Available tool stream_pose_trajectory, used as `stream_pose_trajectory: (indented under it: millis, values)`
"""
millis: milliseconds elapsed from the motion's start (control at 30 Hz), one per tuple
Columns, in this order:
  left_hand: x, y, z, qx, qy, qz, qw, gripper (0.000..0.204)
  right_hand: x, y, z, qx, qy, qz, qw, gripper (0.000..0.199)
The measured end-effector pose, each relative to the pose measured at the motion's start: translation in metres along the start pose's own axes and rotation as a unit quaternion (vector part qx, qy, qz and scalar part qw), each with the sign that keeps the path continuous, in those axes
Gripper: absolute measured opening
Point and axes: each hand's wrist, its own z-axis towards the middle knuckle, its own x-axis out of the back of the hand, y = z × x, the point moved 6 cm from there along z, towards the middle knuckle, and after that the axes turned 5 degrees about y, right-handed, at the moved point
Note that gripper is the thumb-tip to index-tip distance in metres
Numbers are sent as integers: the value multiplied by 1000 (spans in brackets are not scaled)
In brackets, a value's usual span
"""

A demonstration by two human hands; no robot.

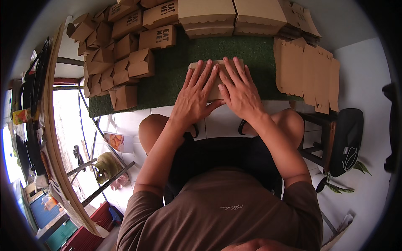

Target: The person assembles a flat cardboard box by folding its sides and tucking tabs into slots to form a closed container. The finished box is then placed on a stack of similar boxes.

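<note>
My left hand (194, 93) and my right hand (242, 93) lie side by side, palms down, on a brown cardboard box (215, 93) near the front edge of the green turf-covered table (180, 75). The fingers of both are stretched out and slightly spread, pointing away from me. Between my hands and past the fingertips, parts of the cardboard show. Most of it is hidden under my palms, so I cannot tell whether it is folded flat or closed up.
Folded brown boxes (127, 62) are piled at the left. Larger scallop-edged boxes (207, 12) are stacked at the back. Unfolded cardboard blanks (307, 75) overhang the right edge. A dark stool (320, 134) and black bag (346, 140) stand right; a gas cylinder (106, 167) is lower left.
</note>
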Motion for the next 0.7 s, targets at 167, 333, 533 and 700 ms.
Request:
stream_pose_trajectory:
  millis: [167, 333, 533, 700]
  values:
    - [-2, -8, -6, 27, 2, 25, 999, 90, 5, 3, -5, -58, -16, 24, 998, 61]
    - [1, -12, -11, 87, 43, 44, 994, 76, 19, 11, -11, -114, -1, -52, 992, 63]
    - [-4, 0, -11, 57, 74, -9, 996, 73, 8, -5, -13, -42, -15, 17, 999, 62]
    - [-5, -10, -34, 216, 122, -222, 943, 75, 15, 10, -29, -106, 61, 163, 979, 73]
